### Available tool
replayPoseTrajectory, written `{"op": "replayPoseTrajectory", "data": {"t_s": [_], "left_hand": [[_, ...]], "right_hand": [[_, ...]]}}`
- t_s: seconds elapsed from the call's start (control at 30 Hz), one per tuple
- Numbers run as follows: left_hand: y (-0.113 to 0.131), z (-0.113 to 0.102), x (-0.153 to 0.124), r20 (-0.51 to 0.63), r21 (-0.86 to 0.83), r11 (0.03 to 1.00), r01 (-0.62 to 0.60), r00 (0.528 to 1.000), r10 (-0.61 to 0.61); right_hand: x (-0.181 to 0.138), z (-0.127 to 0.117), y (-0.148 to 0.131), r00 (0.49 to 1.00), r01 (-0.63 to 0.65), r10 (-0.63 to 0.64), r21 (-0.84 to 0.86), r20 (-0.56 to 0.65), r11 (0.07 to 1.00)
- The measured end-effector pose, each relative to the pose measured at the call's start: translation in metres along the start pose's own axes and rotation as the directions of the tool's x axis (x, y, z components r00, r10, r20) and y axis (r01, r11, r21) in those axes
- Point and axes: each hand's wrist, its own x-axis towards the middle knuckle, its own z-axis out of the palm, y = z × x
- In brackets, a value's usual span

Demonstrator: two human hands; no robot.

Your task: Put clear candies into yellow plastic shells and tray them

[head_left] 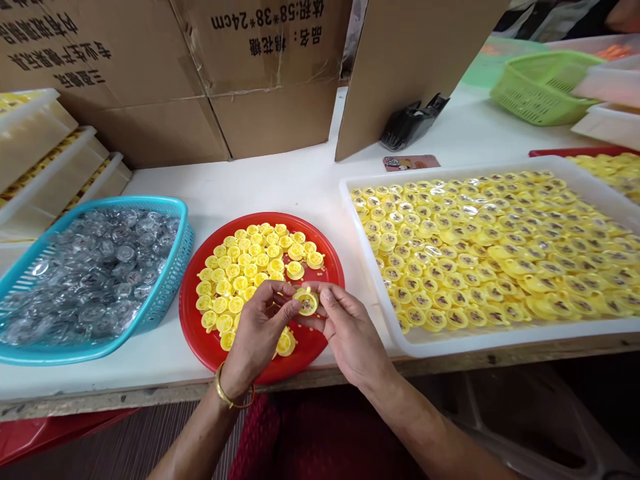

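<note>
Between my two hands, above the near right part of a red round tray (187,313), I hold one small yellow plastic toy piece (309,303) with a round, dark-printed face. My left hand (263,327) pinches its left side, and my right hand (350,330) grips its right edge. Many yellow pieces (235,270) without the dark print lie in the red tray. To the right, a large white tray (367,267) is filled with rows of yellow pieces (465,260) bearing dark printed faces. A blue basket (170,273) on the left holds clear round plastic parts (110,267).
Stacked white bins (60,173) stand at the far left. Cardboard boxes (270,100) wall off the back. A black holder (413,123) and a pink patterned phone-shaped thing (411,163) lie behind the white tray. A green basket (545,87) sits back right, near a person's arm (623,17).
</note>
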Motion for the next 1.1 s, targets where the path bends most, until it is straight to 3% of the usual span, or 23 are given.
{"op": "replayPoseTrajectory", "data": {"t_s": [0.13, 0.33, 0.53, 0.6, 0.7, 0.87, 1.0, 1.1], "left_hand": [[0.000, 0.000, -0.001, -0.002, 0.036, 0.999, -0.018, 1.000, 0.018], [0.001, 0.008, 0.001, 0.032, 0.075, 0.994, -0.082, 0.996, 0.080], [0.006, 0.014, 0.008, 0.002, 0.247, 0.953, -0.174, 0.984, 0.179], [0.006, 0.013, 0.011, 0.040, 0.244, 0.961, -0.129, 0.992, 0.123], [0.003, 0.011, 0.014, 0.123, 0.103, 0.995, -0.015, 0.992, 0.002], [-0.008, 0.016, 0.008, 0.142, -0.086, 0.988, 0.130, 0.983, -0.117], [-0.008, 0.030, -0.003, 0.124, -0.190, 0.965, 0.179, 0.980, -0.158], [0.003, 0.040, -0.010, 0.091, -0.142, 0.979, 0.149, 0.986, -0.137]], "right_hand": [[0.000, 0.003, -0.006, 1.000, -0.012, 0.014, 0.090, -0.016, 0.996], [0.010, 0.000, -0.011, 0.987, -0.130, 0.147, 0.238, -0.058, 0.963], [0.006, 0.002, -0.025, 0.989, -0.075, 0.099, 0.214, -0.107, 0.974], [0.003, 0.001, -0.029, 0.989, -0.081, 0.104, 0.209, -0.103, 0.975], [0.000, -0.003, -0.032, 0.992, -0.063, 0.086, 0.222, -0.093, 0.973], [-0.009, -0.007, -0.032, 0.995, -0.075, 0.088, 0.261, -0.039, 0.963], [-0.018, -0.013, -0.033, 0.988, -0.151, 0.141, 0.261, 0.056, 0.954], [-0.016, -0.035, -0.049, 0.996, -0.082, 0.088, 0.174, -0.023, 0.981]]}}
